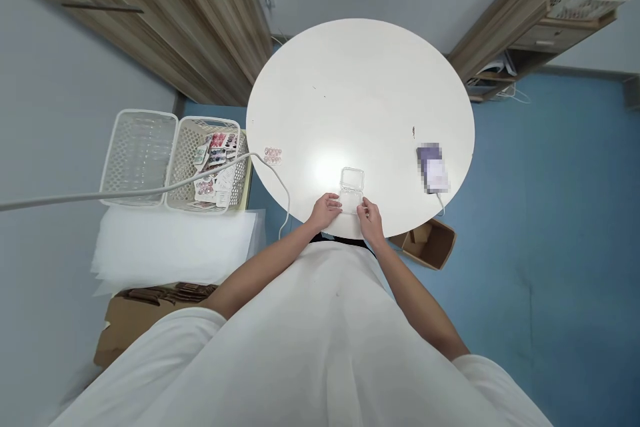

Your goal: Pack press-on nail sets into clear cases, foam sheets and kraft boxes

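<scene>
A small clear plastic box [352, 191] lies on the round white table [365, 80] close to its near edge, with its hinged lid raised and leaning away from me. My left hand [326, 211] grips the box's left side between thumb and fingers. On the opposite side my right hand [370, 217] holds the right wall, thumb toward the front. Nothing can be made out inside the box. To the left, near the table's edge, rests a card of pink press-on nails or similar small pink pieces [273, 156].
Left of the table stand a white basket of small colourful packets [215, 167] and a basket of clear plastic pieces [143, 150]. A white cable [220, 169] crosses over the table's left edge. A blurred-out device [433, 168] lies right. A cardboard box [431, 245] sits below.
</scene>
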### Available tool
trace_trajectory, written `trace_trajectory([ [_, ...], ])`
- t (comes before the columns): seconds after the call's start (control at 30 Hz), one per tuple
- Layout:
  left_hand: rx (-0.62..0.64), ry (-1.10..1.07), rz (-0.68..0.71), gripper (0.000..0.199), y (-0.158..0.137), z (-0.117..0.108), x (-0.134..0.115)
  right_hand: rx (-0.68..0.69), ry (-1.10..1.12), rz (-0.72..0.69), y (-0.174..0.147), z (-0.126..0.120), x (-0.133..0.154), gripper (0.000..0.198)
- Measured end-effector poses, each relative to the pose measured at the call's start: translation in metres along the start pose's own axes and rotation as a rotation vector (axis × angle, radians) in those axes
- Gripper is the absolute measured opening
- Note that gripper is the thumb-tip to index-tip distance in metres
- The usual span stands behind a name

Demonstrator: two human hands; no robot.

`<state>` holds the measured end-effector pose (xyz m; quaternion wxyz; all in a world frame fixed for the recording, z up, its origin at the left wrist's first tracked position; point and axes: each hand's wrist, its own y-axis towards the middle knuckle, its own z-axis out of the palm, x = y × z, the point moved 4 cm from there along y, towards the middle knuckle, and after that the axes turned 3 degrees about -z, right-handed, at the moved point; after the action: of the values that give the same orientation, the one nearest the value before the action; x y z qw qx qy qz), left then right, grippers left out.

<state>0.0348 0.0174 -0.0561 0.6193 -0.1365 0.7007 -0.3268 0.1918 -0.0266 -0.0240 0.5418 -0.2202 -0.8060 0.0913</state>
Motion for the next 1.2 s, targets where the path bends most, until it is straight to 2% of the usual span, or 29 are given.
trace_trajectory([
  [0.13,-0.047,0.153,0.032,0.038,0.002,0.004,-0.001,-0.028,-0.009,0.056,0.005,0.003,-0.006,0.052],
  [0.27,-0.096,0.353,0.079,0.042,0.001,0.008,-0.006,-0.034,-0.017,0.089,0.008,0.004,-0.008,0.056],
  [0.37,-0.111,0.416,0.078,0.047,-0.002,0.009,-0.008,-0.029,-0.006,0.117,0.006,0.003,-0.009,0.058],
  [0.63,-0.087,0.264,0.023,0.051,-0.009,0.015,-0.005,0.024,0.007,0.171,0.005,-0.004,-0.01,0.05],
  [0.93,-0.168,0.213,0.08,0.052,0.018,0.021,-0.024,0.016,-0.006,0.101,0.042,-0.011,0.008,0.042],
  [1.2,-0.205,0.213,0.098,0.056,0.03,0.025,-0.032,0.048,0.006,0.083,0.056,-0.013,0.004,0.044],
])
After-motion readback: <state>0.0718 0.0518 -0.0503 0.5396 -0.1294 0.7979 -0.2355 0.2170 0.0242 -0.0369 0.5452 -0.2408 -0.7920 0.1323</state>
